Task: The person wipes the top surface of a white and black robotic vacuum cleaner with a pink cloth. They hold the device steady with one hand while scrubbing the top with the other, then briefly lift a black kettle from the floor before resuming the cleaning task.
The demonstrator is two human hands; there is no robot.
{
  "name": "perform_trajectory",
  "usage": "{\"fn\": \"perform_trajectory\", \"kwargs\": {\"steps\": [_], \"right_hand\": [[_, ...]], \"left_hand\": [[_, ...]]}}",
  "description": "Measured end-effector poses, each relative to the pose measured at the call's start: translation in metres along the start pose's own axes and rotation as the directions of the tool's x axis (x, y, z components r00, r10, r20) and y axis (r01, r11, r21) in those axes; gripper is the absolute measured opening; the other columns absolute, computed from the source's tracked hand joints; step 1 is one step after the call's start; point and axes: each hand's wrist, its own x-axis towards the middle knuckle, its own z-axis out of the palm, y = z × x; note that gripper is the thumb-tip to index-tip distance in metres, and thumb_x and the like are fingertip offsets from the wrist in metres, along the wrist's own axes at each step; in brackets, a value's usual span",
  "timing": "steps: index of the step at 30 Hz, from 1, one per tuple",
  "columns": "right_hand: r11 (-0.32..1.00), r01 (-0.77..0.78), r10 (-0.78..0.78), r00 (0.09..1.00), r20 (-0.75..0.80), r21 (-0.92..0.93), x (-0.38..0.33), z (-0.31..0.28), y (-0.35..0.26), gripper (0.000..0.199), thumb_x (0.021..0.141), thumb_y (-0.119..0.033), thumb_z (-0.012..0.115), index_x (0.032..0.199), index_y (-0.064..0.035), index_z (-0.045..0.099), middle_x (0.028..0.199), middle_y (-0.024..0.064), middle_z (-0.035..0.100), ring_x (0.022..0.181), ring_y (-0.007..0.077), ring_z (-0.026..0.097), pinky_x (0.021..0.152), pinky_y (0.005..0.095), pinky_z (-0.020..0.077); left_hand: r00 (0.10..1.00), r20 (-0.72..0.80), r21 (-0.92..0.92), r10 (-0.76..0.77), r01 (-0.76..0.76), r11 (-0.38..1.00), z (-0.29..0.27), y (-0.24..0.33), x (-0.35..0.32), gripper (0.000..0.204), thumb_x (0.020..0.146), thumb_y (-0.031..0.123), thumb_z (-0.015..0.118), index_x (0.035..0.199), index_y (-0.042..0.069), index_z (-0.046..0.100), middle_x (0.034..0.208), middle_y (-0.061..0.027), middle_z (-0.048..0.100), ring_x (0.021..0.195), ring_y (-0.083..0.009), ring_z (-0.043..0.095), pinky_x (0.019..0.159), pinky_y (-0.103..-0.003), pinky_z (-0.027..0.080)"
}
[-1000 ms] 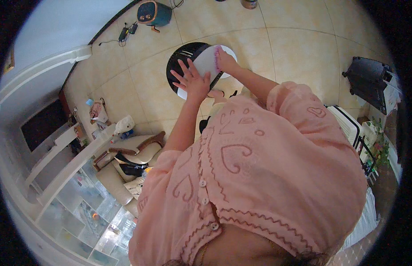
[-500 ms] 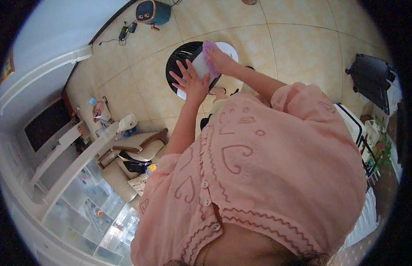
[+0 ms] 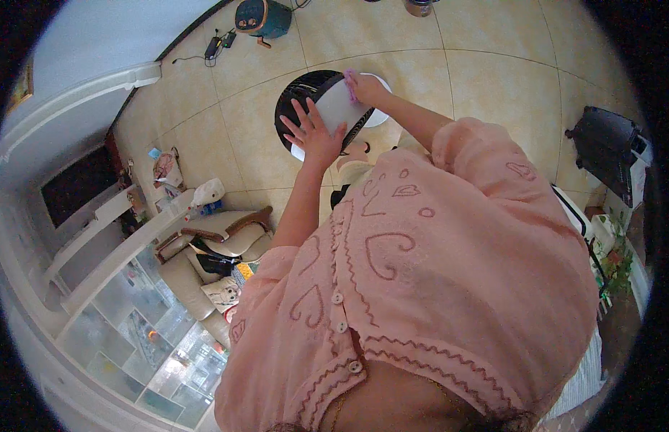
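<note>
In front of me stands a black slatted appliance with a smooth pale grey panel on top and a white round base showing beneath; its exact kind is unclear. My left hand rests against the panel's near left edge, fingers spread wide, with nothing in it. Bunched under the fingers of my right hand is a fluffy purple cloth, pressed to the panel's far right part. Part of the cloth is hidden by that hand.
A dark teal appliance sits on the tiled floor by the far wall, with a black power adapter near it. A black suitcase lies at the right. Left of me is a beige armchair with things on it.
My right hand has shifted the cloth slightly right and away across the panel, and less of the cloth shows. My left hand stays spread at the panel. The whole view has shifted a little.
</note>
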Motion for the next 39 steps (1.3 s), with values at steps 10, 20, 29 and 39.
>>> {"fn": "perform_trajectory", "kwargs": {"steps": [10, 20, 29, 39], "right_hand": [[0.886, 0.417, -0.459, 0.849, -0.261, -0.201, -0.024, 0.001, -0.05, 0.047, 0.078, -0.007, 0.05, 0.123, 0.0022, 0.041, 0.128, 0.0197, 0.041, 0.121, 0.0339, 0.036, 0.101, 0.0399, 0.0305], [0.933, 0.341, -0.347, 0.937, -0.037, -0.115, -0.027, -0.025, -0.055, 0.044, 0.08, -0.006, 0.047, 0.123, -0.0045, 0.042, 0.129, 0.0164, 0.041, 0.117, 0.0299, 0.043, 0.096, 0.0359, 0.037], [0.826, 0.388, -0.487, 0.856, -0.172, -0.41, -0.05, -0.003, -0.072, 0.046, 0.078, -0.003, 0.044, 0.123, 0.0043, 0.039, 0.129, 0.0202, 0.039, 0.123, 0.0329, 0.035, 0.103, 0.0352, 0.0285], [0.799, 0.353, -0.438, 0.896, -0.069, -0.486, -0.046, -0.007, -0.054, 0.043, 0.08, -0.004, 0.042, 0.123, -0.0012, 0.04, 0.13, 0.0197, 0.038, 0.115, 0.0336, 0.043, 0.095, 0.0394, 0.0377]], "left_hand": [[0.999, 0.003, -0.044, -0.053, 0.053, 0.998, 0.005, 0.0, 0.002, 0.102, 0.069, 0.05, 0.064, 0.141, 0.013, 0.002, 0.145, -0.0136, -0.012, 0.125, -0.0524, -0.016, 0.09, -0.071, 0.001], [0.976, -0.203, -0.301, 0.072, -0.133, 0.944, 0.012, -0.023, 0.009, 0.104, 0.067, 0.051, 0.065, 0.141, 0.013, 0.003, 0.145, -0.0168, -0.009, 0.129, -0.0466, -0.007, 0.097, -0.065, 0.008], [0.976, -0.032, -0.294, -0.215, 0.197, 0.935, 0.03, -0.031, -0.01, 0.115, 0.061, 0.062, 0.065, 0.14, 0.019, -0.007, 0.142, -0.0217, -0.017, 0.127, -0.052, -0.007, 0.093, -0.068, 0.011], [0.979, 0.008, -0.274, -0.202, 0.197, 0.941, 0.013, -0.021, -0.007, 0.121, 0.056, 0.063, 0.068, 0.14, 0.019, -0.009, 0.142, -0.02, -0.019, 0.127, -0.0508, -0.01, 0.095, -0.066, 0.011]]}}
